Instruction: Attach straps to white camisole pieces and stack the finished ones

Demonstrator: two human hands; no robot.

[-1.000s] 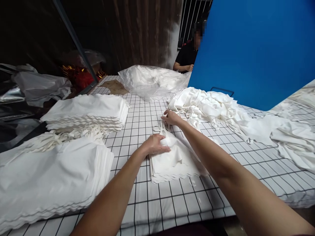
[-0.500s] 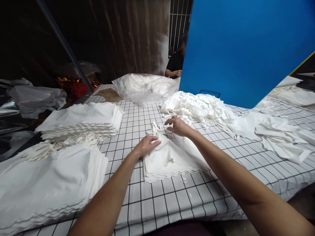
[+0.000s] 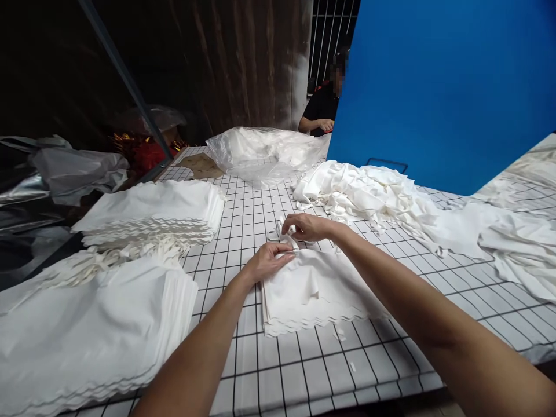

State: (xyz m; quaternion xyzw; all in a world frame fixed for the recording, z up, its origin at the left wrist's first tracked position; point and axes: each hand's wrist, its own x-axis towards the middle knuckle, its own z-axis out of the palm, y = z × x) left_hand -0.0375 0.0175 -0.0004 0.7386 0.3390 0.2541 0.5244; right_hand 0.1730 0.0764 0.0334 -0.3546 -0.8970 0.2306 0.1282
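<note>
A small stack of white fabric pieces (image 3: 321,284) with a wavy lower edge lies in front of me. Narrow white straps (image 3: 293,242) stick up from its far side. On the stack's upper left corner rests my left hand (image 3: 270,262), its thumb and fingers stretched out over the cloth. My right hand (image 3: 307,227) is just beyond it, thumb and fingertips pinched on the straps. Its fingers partly hide what they grip.
Two taller stacks, a far fabric stack (image 3: 152,205) and a near fabric stack (image 3: 99,330), stand at left. Loose white cloth (image 3: 369,191) lies beyond my right hand. Behind are a clear plastic bag (image 3: 264,150), a blue panel (image 3: 443,98) and a seated person (image 3: 321,110).
My right hand has come down and left onto the straps, its fingers closing there. My left hand stays on the corner of the stack. The whole view has shifted slightly.
</note>
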